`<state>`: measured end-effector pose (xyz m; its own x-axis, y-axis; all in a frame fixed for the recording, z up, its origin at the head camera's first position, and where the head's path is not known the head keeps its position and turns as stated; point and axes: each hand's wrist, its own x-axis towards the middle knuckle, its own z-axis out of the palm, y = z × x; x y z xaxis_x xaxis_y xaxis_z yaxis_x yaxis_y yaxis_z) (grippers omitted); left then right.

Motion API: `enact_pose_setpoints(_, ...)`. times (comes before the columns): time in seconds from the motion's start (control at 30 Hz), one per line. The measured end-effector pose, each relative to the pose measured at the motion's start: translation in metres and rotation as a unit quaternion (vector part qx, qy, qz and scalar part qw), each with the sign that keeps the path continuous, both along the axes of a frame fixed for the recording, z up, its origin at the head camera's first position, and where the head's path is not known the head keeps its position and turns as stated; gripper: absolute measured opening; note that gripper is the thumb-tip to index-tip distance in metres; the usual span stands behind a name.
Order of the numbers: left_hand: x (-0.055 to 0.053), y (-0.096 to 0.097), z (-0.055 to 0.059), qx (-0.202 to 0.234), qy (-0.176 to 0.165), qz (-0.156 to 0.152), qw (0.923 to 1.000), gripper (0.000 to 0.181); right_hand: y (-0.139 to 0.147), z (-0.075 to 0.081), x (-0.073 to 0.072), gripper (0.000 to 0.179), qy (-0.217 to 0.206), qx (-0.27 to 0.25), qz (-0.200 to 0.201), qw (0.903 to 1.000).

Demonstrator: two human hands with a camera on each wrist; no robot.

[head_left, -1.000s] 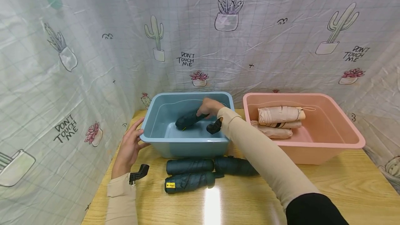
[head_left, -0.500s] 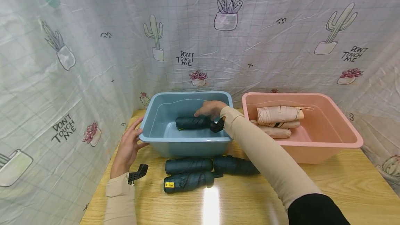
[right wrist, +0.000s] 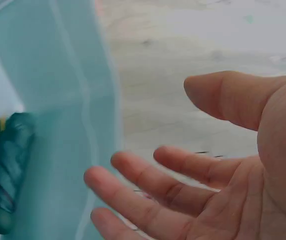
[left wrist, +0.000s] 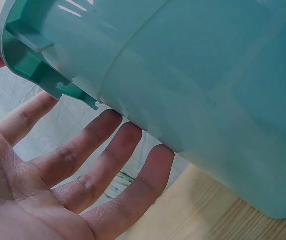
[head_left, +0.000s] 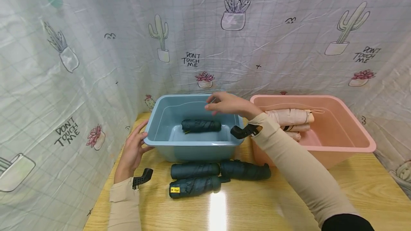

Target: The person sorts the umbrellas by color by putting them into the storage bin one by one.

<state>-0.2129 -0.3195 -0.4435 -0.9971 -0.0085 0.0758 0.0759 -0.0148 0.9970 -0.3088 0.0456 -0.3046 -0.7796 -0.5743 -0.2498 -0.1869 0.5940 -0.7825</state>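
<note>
In the head view, a dark green folded umbrella lies across the floor of the blue bin. My right hand is above the bin's right rear side, holding nothing; the right wrist view shows its fingers spread and loosely bent, apart from the umbrella. At the bin's left front corner, my left hand touches the rim and outer wall. Its extended fingertips rest against the wall of the blue bin in the left wrist view.
Several dark green folded umbrellas lie on the wooden table before the blue bin. To the right stands a pink bin with several cream folded umbrellas, partly behind my right sleeve. A patterned curtain hangs behind.
My right hand has let go of the umbrella in the blue bin, then risen and moved right. The umbrella now lies flat there. My left hand has stayed at the corner.
</note>
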Motion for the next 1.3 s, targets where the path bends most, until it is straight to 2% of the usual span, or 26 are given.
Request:
enact_pose_setpoints(0.17, 0.001, 0.0, -0.001, -0.006, -0.001, -0.002, 1.0, 0.056, 0.036, 0.011, 0.029, 0.04, 0.063, -0.088, 0.009, 0.9941)
enact_pose_setpoints(0.27, 0.002, -0.001, -0.003, -0.013, -0.003, 0.001, 0.9999, 0.056, 0.057, 0.008, 0.046, 0.034, 0.088, -0.143, 0.022, 0.9855)
enact_pose_setpoints(0.4, 0.002, -0.002, -0.004, -0.016, -0.004, 0.004, 0.9999, 0.057, 0.084, 0.001, 0.069, 0.03, 0.109, -0.202, 0.067, 0.971)
enact_pose_setpoints(0.5, 0.002, -0.003, -0.004, -0.015, -0.003, 0.002, 0.9999, 0.058, 0.104, -0.005, 0.085, 0.03, 0.134, -0.223, 0.092, 0.9611)
enact_pose_setpoints(0.6, 0.002, -0.003, -0.005, -0.013, 0.001, 0.001, 0.9999, 0.058, 0.121, -0.013, 0.098, 0.032, 0.158, -0.226, 0.093, 0.9567)
enact_pose_setpoints(0.9, 0.001, -0.001, -0.003, -0.003, 0.004, 0.015, 0.9999, 0.059, 0.154, -0.042, 0.135, 0.039, 0.222, -0.211, 0.068, 0.9496)
enact_pose_setpoints(0.97, 0.001, 0.0, -0.002, -0.001, 0.003, 0.02, 0.9998, 0.059, 0.158, -0.05, 0.141, 0.04, 0.211, -0.223, 0.075, 0.9487)
enact_pose_setpoints(1.13, 0.0, 0.001, -0.002, 0.002, 0.005, 0.025, 0.9997, 0.057, 0.17, -0.076, 0.155, 0.036, 0.145, -0.243, 0.082, 0.9557)
enact_pose_setpoints(1.23, -0.002, 0.001, -0.003, 0.006, 0.008, 0.024, 0.9997, 0.057, 0.176, -0.097, 0.16, 0.034, 0.142, -0.221, 0.058, 0.963)
enact_pose_setpoints(1.3, -0.002, 0.001, -0.003, 0.009, 0.011, 0.023, 0.9996, 0.057, 0.179, -0.111, 0.162, 0.032, 0.16, -0.192, 0.032, 0.9677)
